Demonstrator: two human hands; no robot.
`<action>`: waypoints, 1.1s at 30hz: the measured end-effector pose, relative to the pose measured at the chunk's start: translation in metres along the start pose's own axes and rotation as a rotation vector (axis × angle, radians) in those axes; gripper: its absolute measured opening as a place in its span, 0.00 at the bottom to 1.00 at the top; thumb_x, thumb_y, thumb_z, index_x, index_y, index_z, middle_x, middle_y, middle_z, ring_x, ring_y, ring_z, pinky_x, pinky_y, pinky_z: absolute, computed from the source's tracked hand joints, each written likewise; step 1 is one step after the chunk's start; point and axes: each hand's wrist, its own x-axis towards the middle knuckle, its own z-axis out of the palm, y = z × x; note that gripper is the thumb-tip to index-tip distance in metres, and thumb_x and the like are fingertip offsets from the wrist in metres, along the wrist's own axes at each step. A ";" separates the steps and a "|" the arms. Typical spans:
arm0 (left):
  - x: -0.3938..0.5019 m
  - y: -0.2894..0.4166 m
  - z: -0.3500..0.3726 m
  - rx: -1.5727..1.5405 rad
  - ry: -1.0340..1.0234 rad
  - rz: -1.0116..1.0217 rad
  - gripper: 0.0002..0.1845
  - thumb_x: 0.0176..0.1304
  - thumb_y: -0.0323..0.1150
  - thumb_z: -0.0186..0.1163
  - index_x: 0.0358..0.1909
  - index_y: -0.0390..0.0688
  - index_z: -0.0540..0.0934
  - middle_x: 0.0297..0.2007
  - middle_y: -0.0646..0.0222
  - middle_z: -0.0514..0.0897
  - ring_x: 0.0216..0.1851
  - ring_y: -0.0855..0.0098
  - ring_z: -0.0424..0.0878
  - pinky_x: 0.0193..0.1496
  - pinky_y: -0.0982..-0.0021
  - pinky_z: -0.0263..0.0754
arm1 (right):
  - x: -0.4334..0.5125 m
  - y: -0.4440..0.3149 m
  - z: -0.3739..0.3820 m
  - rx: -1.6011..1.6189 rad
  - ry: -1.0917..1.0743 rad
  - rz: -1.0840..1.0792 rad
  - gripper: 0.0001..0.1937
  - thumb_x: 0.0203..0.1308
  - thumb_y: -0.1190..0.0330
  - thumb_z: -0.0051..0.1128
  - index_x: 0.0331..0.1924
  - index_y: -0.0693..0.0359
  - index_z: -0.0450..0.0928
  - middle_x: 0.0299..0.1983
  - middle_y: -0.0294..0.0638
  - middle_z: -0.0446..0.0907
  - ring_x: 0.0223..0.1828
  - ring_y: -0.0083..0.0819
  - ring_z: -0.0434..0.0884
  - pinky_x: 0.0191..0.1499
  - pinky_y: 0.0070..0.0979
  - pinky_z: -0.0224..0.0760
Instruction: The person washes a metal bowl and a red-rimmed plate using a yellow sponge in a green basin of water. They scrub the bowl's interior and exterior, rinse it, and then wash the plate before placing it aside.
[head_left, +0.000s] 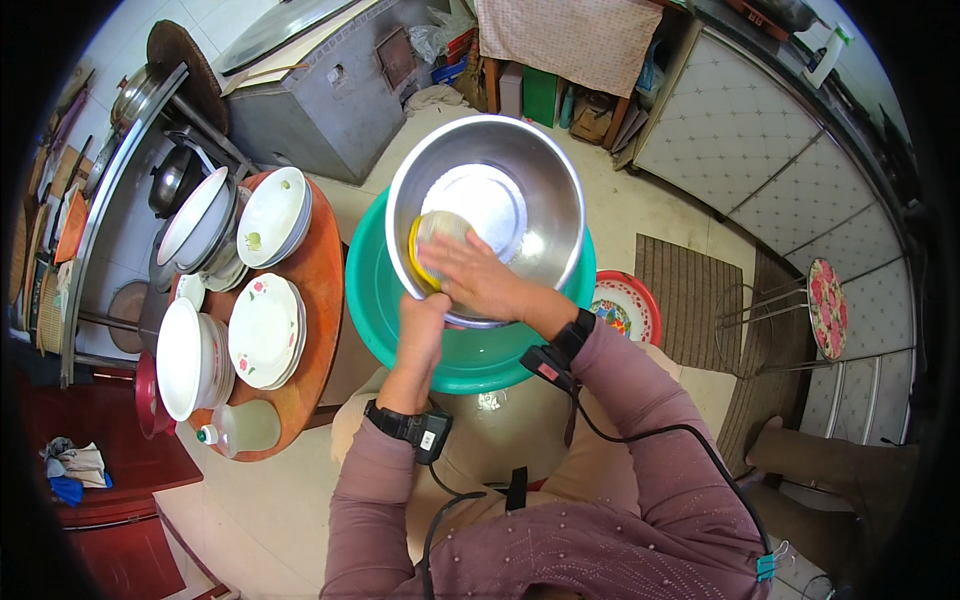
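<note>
A stainless steel basin (551, 195) is tilted toward me over a large green plastic tub (367, 300). My left hand (421, 330) grips the steel basin's near rim, with the thumb over the edge. Inside, my right hand (472, 274) lies flat on a round scrubbing pad (442, 225) with a yellow edge, pressing it to the basin's left inner wall. The pad's lower part is hidden under the fingers. Behind the basin, most of the tub's inside is out of sight.
At left, a round wooden table (319, 300) bears stacked plates (262, 330), bowls (180, 360) and a plastic bottle (247, 427). A red-rimmed enamel basin (651, 300) stands right of the tub. Farther right are a floral stool (827, 307) and another person's legs (814, 457).
</note>
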 end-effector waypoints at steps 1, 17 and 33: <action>0.001 0.004 -0.005 -0.034 0.009 0.016 0.23 0.53 0.21 0.49 0.53 0.31 0.73 0.39 0.59 0.82 0.31 0.68 0.84 0.26 0.71 0.81 | -0.007 -0.003 -0.003 0.058 -0.133 -0.012 0.25 0.67 0.62 0.46 0.68 0.51 0.67 0.71 0.36 0.63 0.75 0.42 0.55 0.73 0.56 0.37; 0.007 0.017 -0.022 -0.101 0.130 0.032 0.22 0.54 0.22 0.48 0.53 0.33 0.71 0.41 0.58 0.82 0.33 0.65 0.83 0.30 0.67 0.81 | -0.015 0.001 -0.006 -0.072 0.048 0.230 0.12 0.63 0.62 0.51 0.44 0.57 0.81 0.39 0.50 0.82 0.45 0.45 0.79 0.54 0.43 0.65; -0.003 0.016 -0.004 -0.059 0.049 0.109 0.23 0.54 0.21 0.48 0.55 0.35 0.71 0.43 0.62 0.81 0.36 0.69 0.82 0.33 0.71 0.80 | -0.007 0.057 -0.047 0.281 0.924 0.775 0.43 0.46 0.79 0.67 0.69 0.60 0.57 0.49 0.47 0.77 0.56 0.44 0.76 0.56 0.37 0.72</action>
